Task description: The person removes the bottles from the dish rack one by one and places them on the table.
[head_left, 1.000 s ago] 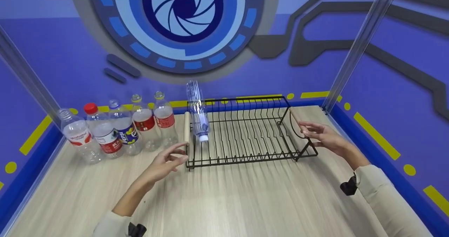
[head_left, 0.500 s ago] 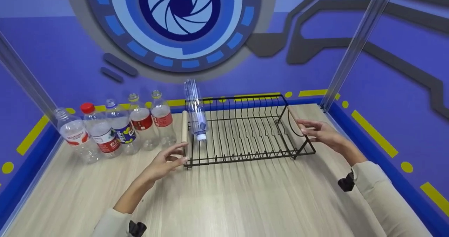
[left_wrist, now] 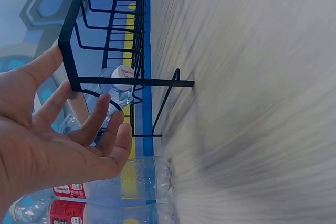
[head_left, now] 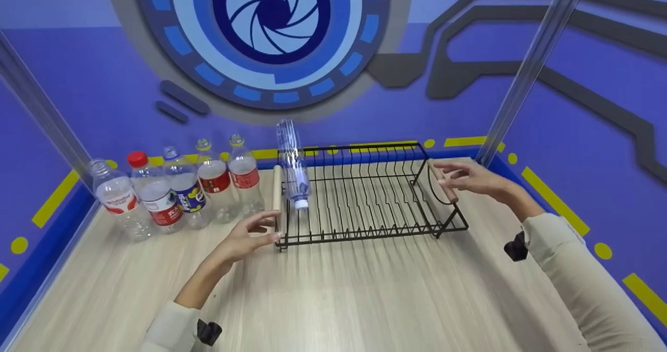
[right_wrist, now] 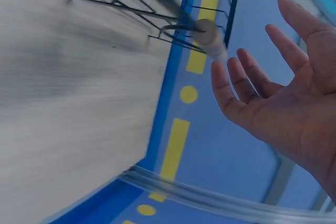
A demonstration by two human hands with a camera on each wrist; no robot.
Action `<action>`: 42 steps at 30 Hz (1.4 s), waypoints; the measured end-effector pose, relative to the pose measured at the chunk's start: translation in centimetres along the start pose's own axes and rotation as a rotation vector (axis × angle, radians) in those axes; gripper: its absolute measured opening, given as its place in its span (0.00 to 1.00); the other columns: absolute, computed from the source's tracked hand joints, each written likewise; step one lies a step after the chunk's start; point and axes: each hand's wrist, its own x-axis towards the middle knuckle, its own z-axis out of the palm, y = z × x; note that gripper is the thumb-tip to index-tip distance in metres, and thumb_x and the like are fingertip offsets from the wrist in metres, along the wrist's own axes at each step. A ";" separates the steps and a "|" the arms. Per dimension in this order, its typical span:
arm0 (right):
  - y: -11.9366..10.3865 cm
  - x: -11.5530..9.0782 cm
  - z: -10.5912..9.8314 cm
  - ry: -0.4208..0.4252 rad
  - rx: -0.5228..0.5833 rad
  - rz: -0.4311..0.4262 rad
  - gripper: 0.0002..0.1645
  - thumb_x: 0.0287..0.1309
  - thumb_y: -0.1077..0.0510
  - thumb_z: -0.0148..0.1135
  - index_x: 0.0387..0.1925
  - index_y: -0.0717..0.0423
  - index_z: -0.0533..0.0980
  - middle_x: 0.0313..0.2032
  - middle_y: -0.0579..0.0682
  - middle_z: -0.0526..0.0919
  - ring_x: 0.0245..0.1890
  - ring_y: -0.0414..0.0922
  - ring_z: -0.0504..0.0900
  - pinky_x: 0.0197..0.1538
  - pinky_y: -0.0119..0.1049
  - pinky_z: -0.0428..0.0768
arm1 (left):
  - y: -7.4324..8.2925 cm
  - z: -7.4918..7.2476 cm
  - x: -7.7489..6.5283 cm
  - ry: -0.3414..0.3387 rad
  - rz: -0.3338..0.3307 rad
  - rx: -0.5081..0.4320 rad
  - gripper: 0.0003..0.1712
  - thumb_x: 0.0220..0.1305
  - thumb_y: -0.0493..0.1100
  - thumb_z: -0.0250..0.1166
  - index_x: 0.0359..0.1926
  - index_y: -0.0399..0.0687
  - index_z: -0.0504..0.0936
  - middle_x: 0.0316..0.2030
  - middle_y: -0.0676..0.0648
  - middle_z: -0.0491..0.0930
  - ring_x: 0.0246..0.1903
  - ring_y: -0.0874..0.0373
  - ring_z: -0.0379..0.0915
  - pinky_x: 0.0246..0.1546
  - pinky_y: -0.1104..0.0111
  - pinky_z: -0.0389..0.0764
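A black wire dish rack (head_left: pixel 365 237) with a wooden handle at each end stands on the table. My left hand (head_left: pixel 247 240) is at its front left corner; in the left wrist view the thumb and index fingertip touch the frame, the other fingers loosely spread. My right hand (head_left: pixel 477 180) hovers by the right wooden handle (head_left: pixel 443 182), fingers spread; the right wrist view shows the fingers (right_wrist: pixel 223 85) apart from that handle, holding nothing. A clear plastic bottle (head_left: pixel 294 169) with a white cap leans in the rack's left end, beside the left wooden handle (head_left: pixel 277 190), cap toward the front.
Several plastic bottles stand in a row left of the rack, including a red-capped bottle (head_left: pixel 156 195) and a blue-labelled bottle (head_left: pixel 187 193). The pale wooden table (head_left: pixel 338 300) extends in front. Blue patterned walls (head_left: pixel 406 112) with clear corner posts enclose it.
My right hand has come off the right handle, moving up and slightly back with its fingers spreading. The left hand stays at the rack's corner; rack and bottles stay put.
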 end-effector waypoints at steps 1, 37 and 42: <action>-0.7 0.4 -0.1 -0.008 -0.012 -0.004 0.38 0.72 0.49 0.61 0.77 0.54 0.62 0.73 0.67 0.64 0.68 0.61 0.70 0.68 0.58 0.73 | 0.0 -0.1 0.0 -0.002 -0.005 -0.001 0.33 0.68 0.43 0.68 0.71 0.43 0.71 0.65 0.31 0.72 0.64 0.36 0.67 0.61 0.52 0.73; -15.5 17.6 15.5 -0.270 0.055 0.056 0.43 0.74 0.48 0.57 0.80 0.56 0.51 0.72 0.65 0.67 0.70 0.60 0.71 0.67 0.51 0.77 | -0.5 0.0 -0.3 -0.017 0.049 0.040 0.33 0.67 0.48 0.69 0.70 0.44 0.72 0.59 0.30 0.77 0.57 0.43 0.74 0.57 0.52 0.77; -16.5 18.6 17.1 -0.225 0.097 0.106 0.49 0.71 0.46 0.61 0.81 0.54 0.47 0.77 0.64 0.58 0.71 0.61 0.70 0.68 0.53 0.75 | -0.2 0.0 -0.1 -0.002 0.055 0.032 0.33 0.67 0.48 0.69 0.69 0.45 0.73 0.59 0.30 0.77 0.56 0.44 0.75 0.55 0.55 0.77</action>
